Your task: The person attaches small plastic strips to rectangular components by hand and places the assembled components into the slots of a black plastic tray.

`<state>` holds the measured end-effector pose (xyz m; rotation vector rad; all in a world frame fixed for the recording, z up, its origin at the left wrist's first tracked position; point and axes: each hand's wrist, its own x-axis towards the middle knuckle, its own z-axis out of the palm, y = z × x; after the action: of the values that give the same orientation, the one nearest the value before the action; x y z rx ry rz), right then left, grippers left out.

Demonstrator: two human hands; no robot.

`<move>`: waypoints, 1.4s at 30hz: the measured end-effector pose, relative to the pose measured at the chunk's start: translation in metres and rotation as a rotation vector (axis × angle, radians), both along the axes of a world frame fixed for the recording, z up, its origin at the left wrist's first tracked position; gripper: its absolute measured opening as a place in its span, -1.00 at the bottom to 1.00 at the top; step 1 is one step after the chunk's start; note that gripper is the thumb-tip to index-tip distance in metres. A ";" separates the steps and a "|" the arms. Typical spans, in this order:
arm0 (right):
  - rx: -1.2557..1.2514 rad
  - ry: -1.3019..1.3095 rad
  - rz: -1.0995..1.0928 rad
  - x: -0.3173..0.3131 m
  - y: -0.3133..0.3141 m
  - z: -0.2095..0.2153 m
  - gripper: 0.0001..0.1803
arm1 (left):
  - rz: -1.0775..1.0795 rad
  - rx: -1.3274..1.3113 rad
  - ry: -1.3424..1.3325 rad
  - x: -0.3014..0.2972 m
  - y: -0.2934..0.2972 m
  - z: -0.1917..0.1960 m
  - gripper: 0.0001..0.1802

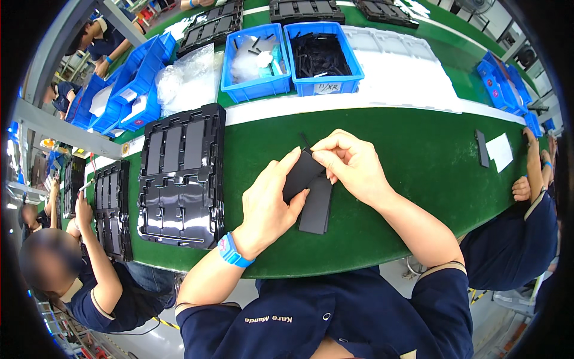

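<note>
My left hand (266, 200) is closed around a flat black rectangular piece (304, 173), thumb along its lower edge and fingers along its far left side. At the piece's top corner, the thumb and forefinger of my right hand (353, 164) are pinched together. A thin black strip (304, 140) sticks up beside those fingertips; whether they grip it too, I cannot tell. Under the held piece, more flat black rectangular pieces (315, 215) lie stacked on the green table (382, 239), partly covered by my hands.
Left of my hands is a stack of black moulded trays (179, 206), flat black pieces in its upper pockets. Beyond stand a blue bin of black strips (353, 51) and a blue bin of clear plastic (230, 84). People sit left (101, 299) and right (508, 245).
</note>
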<state>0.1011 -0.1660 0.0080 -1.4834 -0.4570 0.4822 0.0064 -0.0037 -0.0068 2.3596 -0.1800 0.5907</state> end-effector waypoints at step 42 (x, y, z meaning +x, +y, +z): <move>-0.510 -0.657 -0.046 0.049 -0.017 -0.030 -0.90 | 1.054 0.422 0.117 -0.148 0.174 0.011 -0.43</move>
<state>0.1503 -0.1834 -0.0220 -2.1451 -0.8532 0.0532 -0.1414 0.1706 0.0042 2.7684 1.1587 0.9403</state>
